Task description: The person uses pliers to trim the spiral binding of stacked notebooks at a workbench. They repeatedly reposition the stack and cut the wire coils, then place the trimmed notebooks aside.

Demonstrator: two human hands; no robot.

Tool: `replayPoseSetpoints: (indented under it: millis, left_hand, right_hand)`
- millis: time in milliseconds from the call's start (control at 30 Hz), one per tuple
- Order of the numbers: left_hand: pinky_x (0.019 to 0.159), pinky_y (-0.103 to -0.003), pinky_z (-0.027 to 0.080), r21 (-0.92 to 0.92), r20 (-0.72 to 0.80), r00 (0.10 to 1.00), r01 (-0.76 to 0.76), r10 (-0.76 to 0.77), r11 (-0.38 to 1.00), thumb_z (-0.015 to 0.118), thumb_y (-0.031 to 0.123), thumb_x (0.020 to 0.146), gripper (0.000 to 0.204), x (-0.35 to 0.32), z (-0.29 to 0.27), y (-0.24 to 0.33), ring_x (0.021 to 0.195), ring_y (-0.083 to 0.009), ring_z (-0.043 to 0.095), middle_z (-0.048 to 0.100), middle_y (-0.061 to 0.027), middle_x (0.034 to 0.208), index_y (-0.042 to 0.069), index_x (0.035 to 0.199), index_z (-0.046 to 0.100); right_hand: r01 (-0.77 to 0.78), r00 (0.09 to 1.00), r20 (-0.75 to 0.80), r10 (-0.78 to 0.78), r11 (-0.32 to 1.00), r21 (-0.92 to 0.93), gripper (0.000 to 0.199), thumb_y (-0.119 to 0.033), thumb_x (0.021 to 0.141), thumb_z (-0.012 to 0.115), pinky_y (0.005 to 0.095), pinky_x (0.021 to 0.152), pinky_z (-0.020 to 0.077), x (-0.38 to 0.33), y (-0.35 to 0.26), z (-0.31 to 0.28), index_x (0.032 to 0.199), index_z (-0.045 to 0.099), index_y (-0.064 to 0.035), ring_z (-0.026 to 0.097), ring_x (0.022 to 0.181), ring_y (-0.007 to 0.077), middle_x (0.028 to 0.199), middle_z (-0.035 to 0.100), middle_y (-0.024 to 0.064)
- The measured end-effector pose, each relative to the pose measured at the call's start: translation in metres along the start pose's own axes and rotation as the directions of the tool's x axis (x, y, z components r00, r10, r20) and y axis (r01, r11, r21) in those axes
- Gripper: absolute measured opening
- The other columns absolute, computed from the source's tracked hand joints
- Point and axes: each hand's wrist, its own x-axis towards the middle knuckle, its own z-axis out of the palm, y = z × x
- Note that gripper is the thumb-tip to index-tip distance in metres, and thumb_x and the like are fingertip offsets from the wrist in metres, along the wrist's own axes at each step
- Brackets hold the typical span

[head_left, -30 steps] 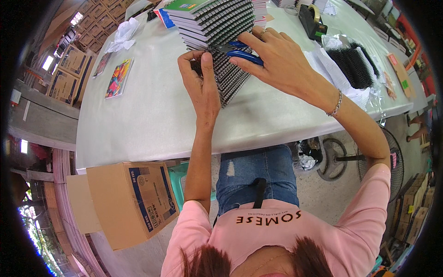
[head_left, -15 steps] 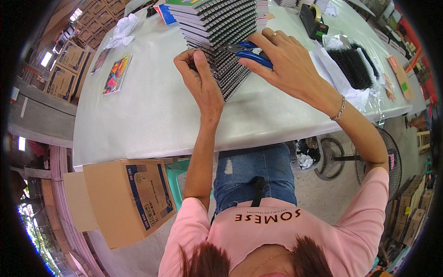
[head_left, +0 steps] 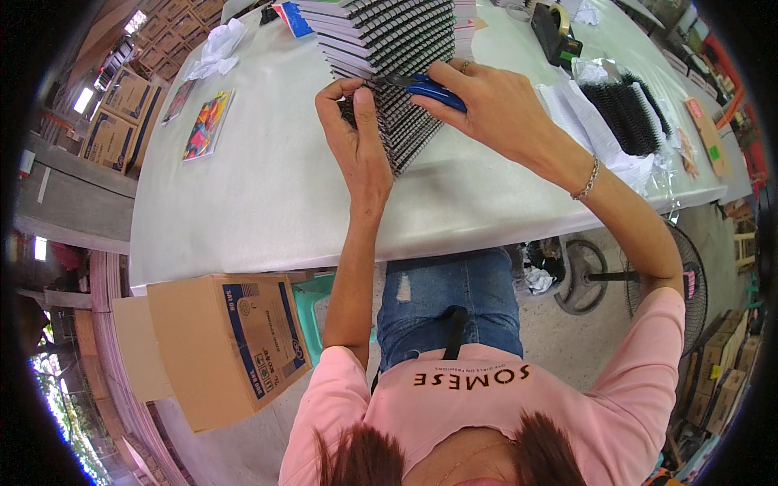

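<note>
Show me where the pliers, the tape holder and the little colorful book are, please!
Pliers (head_left: 442, 96), head view: on the lower blue handle.
Tape holder (head_left: 554, 43), head view: on its black body.
Colorful book (head_left: 207, 125), head view: on the middle of its cover.

Stacked cartons (head_left: 123, 99), a worktable (head_left: 259, 194) and spiral-bound notebooks (head_left: 405, 36) mark a workshop.

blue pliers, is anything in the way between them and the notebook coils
Nothing visible is: the right hand holds the blue pliers with their tips at the notebook coils, the left hand close beside the tips.
</note>
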Motion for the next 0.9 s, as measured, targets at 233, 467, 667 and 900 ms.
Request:
replayPoseSetpoints:
  millis: [233,467,667,900]
  left_hand:
    - [0.080,-0.023,0.038,-0.107,-0.106,0.994,-0.012,0.001,0.994,0.054,0.029,0.107,0.030,0.000,0.004,-0.005,0.089,-0.0091,0.042,0.048,-0.0035,0.108,0.003,0.123,0.053]
    - [0.094,-0.028,0.039,0.045,-0.005,1.000,-0.026,0.026,0.999,0.057,0.029,0.105,0.032,-0.005,0.000,-0.004,0.101,-0.0141,0.048,0.052,-0.0065,0.113,0.002,0.122,0.053]
    - [0.094,-0.029,0.040,0.031,-0.004,0.999,0.048,-0.048,0.998,0.059,0.029,0.105,0.031,-0.007,-0.004,-0.003,0.100,-0.0140,0.049,0.053,-0.0063,0.109,0.001,0.120,0.053]
    - [0.082,-0.026,0.042,0.013,-0.050,0.997,0.053,-0.052,0.999,0.056,0.032,0.106,0.032,-0.007,-0.001,-0.008,0.089,-0.0109,0.047,0.053,-0.0048,0.101,0.002,0.117,0.053]
  right_hand:
    - [-0.072,0.997,0.013,0.072,0.996,0.056,0.039,-0.048,0.097,0.061,0.0440,0.064,0.0545,-0.013,-0.002,-0.007,0.106,0.062,-0.0097,0.070,0.078,0.0323,0.092,0.071,0.0128]
    - [0.027,0.995,-0.091,-0.031,0.998,-0.048,0.047,-0.050,0.095,0.063,0.0467,0.082,0.0505,-0.015,0.002,-0.001,0.115,0.063,-0.0076,0.065,0.094,0.0324,0.104,0.067,0.0145]
    - [0.032,0.996,-0.088,-0.034,0.999,-0.023,0.045,-0.049,0.094,0.064,0.0461,0.076,0.0531,-0.011,0.000,0.005,0.113,0.064,-0.0086,0.067,0.090,0.0335,0.100,0.068,0.0141]
    - [-0.017,1.000,-0.025,0.018,0.999,0.048,0.040,-0.048,0.095,0.064,0.0434,0.058,0.0542,-0.015,0.001,0.007,0.104,0.062,-0.0089,0.069,0.069,0.0324,0.085,0.070,0.0124]
